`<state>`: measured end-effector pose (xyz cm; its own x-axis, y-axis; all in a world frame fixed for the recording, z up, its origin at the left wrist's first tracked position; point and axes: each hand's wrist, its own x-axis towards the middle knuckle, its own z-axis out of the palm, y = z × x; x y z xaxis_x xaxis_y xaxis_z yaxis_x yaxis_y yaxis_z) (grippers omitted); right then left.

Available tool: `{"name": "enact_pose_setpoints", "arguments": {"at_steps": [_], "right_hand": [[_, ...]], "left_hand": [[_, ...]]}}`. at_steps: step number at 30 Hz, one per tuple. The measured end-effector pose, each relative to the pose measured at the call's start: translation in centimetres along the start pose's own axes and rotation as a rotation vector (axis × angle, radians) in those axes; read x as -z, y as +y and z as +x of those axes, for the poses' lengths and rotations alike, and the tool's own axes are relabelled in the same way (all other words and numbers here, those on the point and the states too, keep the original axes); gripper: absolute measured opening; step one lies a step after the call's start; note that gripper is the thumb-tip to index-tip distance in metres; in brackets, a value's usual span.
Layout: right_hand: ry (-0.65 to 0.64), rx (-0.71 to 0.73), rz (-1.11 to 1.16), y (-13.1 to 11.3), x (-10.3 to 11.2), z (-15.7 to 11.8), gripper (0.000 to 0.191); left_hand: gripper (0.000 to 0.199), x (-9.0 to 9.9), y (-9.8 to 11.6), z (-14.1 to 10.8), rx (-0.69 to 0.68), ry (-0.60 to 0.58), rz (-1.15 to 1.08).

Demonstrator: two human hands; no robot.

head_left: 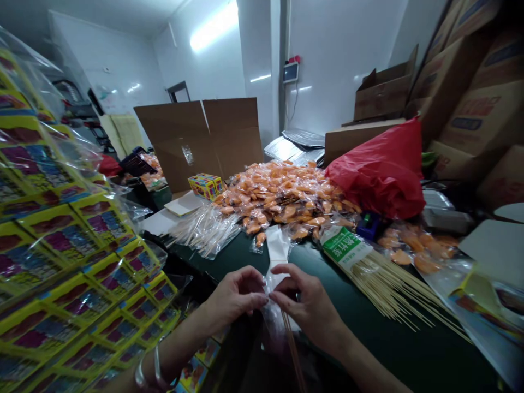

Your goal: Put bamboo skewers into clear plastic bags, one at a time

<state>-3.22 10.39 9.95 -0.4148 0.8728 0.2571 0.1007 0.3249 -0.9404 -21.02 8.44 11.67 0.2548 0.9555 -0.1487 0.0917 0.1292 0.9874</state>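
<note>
We record both hands low in the view, at the near edge of a dark green table top (409, 349). The left hand (235, 297) and the right hand (307, 305) face each other, fingers curved and not clenched, and the fingertips of both appear to pinch a clear plastic sleeve (275, 284). The sleeve sits between the hands, just above the table edge. Below the right hand runs a thin bamboo skewer (292, 349); the film is blurred here, so we cannot say for certain whether it lies inside the sleeve. A white paper strip (277, 245) stands out beyond the fingers, touching or just behind the sleeve. A metal bangle (155, 368) circles the left wrist.

Beyond the hands lies a large heap of orange wrapped pieces (282, 196), with a red plastic bag (380, 174) against its right side. To the right of the hands, a bundle of loose bamboo skewers (388, 289) with a green-and-white label (346, 248) lies on the table. To the left, bagged skewers (204, 232) lie near an upright open cardboard box (200, 136). Yellow packaged cards (61, 234) are stacked along the left side, and printed cartons (478, 109) are piled at right.
</note>
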Motion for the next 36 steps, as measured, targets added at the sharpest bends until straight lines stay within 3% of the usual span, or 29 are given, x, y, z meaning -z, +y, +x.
{"name": "enact_pose_setpoints", "arguments": {"at_steps": [6,13,16,18,23,26,31,33,36], "right_hand": [[0.2,-0.016,0.194,0.0,1.1,0.0,0.014],[0.298,0.05,0.318,1.1,1.9,-2.0,0.009],[0.312,0.082,0.301,1.3,2.3,-2.9,0.008],[0.28,0.113,0.282,1.2,2.6,-3.2,0.015],[0.26,0.07,0.274,0.8,2.7,-3.3,0.015],[0.306,0.047,0.191,1.2,2.6,-3.1,0.014],[0.375,0.036,0.09,1.6,3.2,-3.2,0.013],[0.358,0.051,0.066,1.5,3.3,-3.2,0.014],[0.325,0.076,0.054,1.2,3.1,-3.2,0.014]], "left_hand": [[0.017,-2.2,-0.3,1.3,-0.128,0.102,-0.198],[0.009,-5.0,-1.1,2.5,-0.169,0.053,-0.434],[0.002,-5.5,-1.2,2.4,-0.2,0.044,-0.468],[0.007,-5.4,-1.0,2.2,-0.236,-0.003,-0.441],[0.017,-4.8,-0.5,2.1,-0.264,-0.043,-0.162],[0.014,-3.6,-1.1,1.9,-0.263,0.051,0.036],[0.019,0.9,-3.2,0.5,-0.182,0.307,0.269],[0.017,2.0,-3.4,-0.5,-0.184,0.278,0.478],[0.016,1.7,-2.2,-2.6,-0.242,0.065,0.647]]}}
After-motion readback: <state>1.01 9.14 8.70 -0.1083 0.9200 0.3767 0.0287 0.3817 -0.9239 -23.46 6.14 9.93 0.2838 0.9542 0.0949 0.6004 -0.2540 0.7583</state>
